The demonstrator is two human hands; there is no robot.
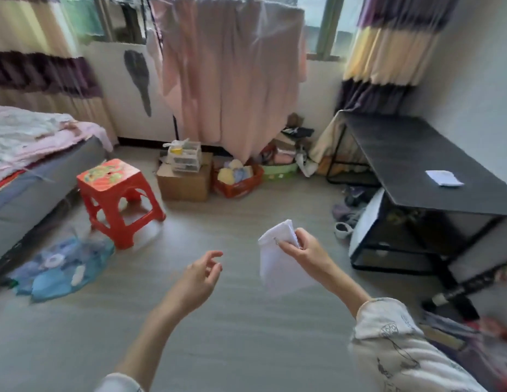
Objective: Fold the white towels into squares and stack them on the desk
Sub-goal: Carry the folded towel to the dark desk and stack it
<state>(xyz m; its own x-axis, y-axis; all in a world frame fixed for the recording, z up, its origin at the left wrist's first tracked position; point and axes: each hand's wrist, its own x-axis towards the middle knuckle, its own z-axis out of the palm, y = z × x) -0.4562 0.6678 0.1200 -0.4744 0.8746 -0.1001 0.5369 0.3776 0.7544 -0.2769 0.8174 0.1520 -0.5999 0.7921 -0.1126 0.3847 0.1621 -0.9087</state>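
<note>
Pinching a half-folded white towel (pixel 277 261) in the right hand (pixel 303 250), left hand (pixel 201 275) loose and empty; one folded towel (pixel 444 178) already lay on the black desk (pixel 410 154).

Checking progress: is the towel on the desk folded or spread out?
Folded: the white towel lies on the black desk as a small, flat rectangle.

Open floor (pixel 218 222) ahead; desk (pixel 416 154) right, mostly bare (one folded towel (pixel 443 178)); red stool (pixel 119 199) left.

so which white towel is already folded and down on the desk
The small white towel lying flat on the black desk. The other towel hangs in the air, pinched by the right hand.
</note>
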